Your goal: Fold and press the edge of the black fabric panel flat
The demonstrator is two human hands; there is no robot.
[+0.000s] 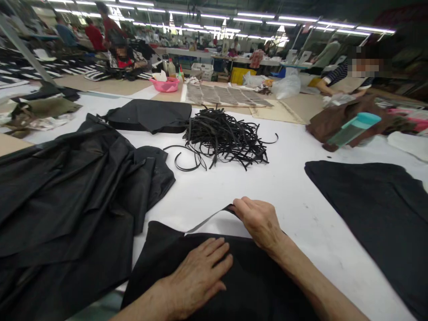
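A black fabric piece (257,272) lies on the white tabletop in front of me. My left hand (200,272) rests flat on it, fingers stretched out and a little apart. Above the fabric's far edge, my right hand (257,218) is closed around the end of a thin strip (209,219). The strip is lifted in an arc and runs back to the fabric's edge near its upper left corner. My right fingertips are partly hidden behind the hand. Farther off sits a tangled heap of narrow black strips (224,136).
Crumpled black fabric (83,200) covers the left side. Behind it lies a black fabric stack (150,116). More black fabric (374,214) lies at right, below a teal-lidded bottle (354,127). A pink basket (164,84) stands farther back. Several people work in the background.
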